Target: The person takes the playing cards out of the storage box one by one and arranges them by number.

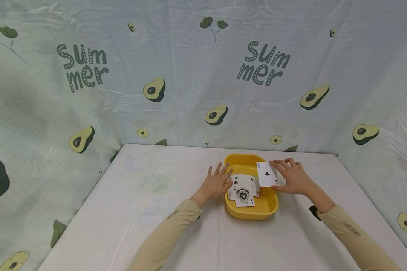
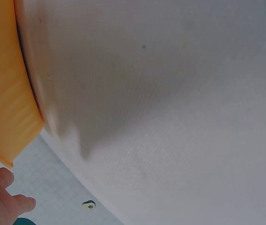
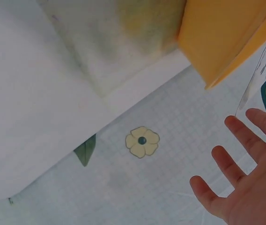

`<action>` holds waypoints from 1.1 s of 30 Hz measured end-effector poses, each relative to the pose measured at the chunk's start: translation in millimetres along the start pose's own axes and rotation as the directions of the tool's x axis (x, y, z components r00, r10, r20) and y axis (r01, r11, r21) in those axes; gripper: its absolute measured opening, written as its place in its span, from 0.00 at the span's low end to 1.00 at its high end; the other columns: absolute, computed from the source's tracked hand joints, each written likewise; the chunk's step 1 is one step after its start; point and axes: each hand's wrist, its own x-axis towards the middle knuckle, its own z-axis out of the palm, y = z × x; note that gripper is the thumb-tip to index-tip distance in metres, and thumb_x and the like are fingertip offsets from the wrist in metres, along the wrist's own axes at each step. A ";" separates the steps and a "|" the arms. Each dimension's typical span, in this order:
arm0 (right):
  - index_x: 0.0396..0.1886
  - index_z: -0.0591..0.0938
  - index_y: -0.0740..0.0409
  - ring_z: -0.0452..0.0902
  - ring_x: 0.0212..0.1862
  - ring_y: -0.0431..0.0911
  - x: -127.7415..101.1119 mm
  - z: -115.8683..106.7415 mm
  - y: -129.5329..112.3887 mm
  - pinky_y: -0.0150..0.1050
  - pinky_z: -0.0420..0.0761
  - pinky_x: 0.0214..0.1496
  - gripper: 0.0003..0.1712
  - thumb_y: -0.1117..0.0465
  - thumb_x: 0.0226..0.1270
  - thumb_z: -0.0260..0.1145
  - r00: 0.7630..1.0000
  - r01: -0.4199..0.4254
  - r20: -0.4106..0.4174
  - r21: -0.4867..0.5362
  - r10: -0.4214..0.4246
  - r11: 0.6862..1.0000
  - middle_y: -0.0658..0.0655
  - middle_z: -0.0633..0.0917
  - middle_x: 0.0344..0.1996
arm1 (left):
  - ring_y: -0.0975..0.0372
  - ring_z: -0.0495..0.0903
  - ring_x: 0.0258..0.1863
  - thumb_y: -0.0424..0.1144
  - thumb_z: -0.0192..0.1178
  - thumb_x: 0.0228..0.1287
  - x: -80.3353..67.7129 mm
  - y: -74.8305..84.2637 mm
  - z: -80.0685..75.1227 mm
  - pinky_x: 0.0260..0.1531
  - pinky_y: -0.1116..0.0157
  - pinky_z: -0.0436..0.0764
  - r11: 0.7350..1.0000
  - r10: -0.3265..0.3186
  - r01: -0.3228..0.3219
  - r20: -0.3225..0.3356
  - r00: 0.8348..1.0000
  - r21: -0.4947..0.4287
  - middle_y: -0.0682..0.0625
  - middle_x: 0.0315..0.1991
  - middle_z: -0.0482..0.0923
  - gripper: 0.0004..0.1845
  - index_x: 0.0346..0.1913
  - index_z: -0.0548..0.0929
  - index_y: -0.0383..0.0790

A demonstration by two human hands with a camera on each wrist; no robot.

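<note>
Resting at the tray's left rim, the left hand [image 1: 216, 183] lies flat on the worktop [image 1: 122, 210], fingers straight and a little spread, tips touching the yellow tray [image 1: 254, 215] edge. Right hand [image 1: 293, 177] sits at the tray's right rim, fingers spread, thumb and fingertips holding a club card [image 1: 266, 174] that tilts up over the right rim, face toward the head camera. More cards [image 1: 243, 187] lie loose inside the tray, overlapping, one with a heart ring design on top nearest the person. Tray sits right of worktop centre, closer to the back edge than the front. Open room: wide bare stretch left of the tray, a narrower strip on the right before the worktop's right edge, free space in front between the two sleeves. Worktop is white, covered in smooth cloth. Backdrop [image 1: 203, 75] is pale green checked fabric printed with avocados, flowers and "Summer", hung behind and wrapping both sides. Left wrist view is blurred: tray wall, white cloth, fingertips at bottom left.
</note>
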 end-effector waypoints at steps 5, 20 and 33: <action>0.63 0.64 0.57 0.57 0.55 0.58 2.1 -2.7 13.5 0.58 0.61 0.52 0.49 0.39 0.43 0.67 1.000 -0.020 0.004 -0.004 0.020 1.000 0.60 0.69 0.59 | 0.50 0.43 0.70 0.51 0.35 0.69 -0.1 -0.2 -1.2 0.63 0.43 0.48 1.000 0.015 -0.015 -0.017 1.000 0.004 0.49 0.71 0.45 0.27 0.68 0.56 0.46; 0.63 0.63 0.58 0.60 0.53 0.64 15.4 -7.8 55.5 0.63 0.63 0.48 0.46 0.42 0.46 0.67 0.999 -0.051 -0.017 -0.007 0.051 0.999 0.66 0.71 0.57 | 0.51 0.44 0.70 0.51 0.35 0.69 3.1 0.4 -1.8 0.64 0.44 0.48 1.000 0.003 -0.003 -0.007 1.000 0.010 0.49 0.71 0.45 0.27 0.68 0.56 0.46; 0.64 0.60 0.59 0.59 0.52 0.64 27.9 2.9 72.7 0.63 0.61 0.50 0.48 0.42 0.47 0.66 0.992 -0.111 0.063 -0.002 0.111 0.994 0.69 0.70 0.57 | 0.53 0.42 0.71 0.51 0.35 0.69 3.8 -0.7 0.1 0.63 0.43 0.48 1.000 0.007 -0.007 -0.009 1.000 0.007 0.50 0.71 0.45 0.27 0.68 0.56 0.45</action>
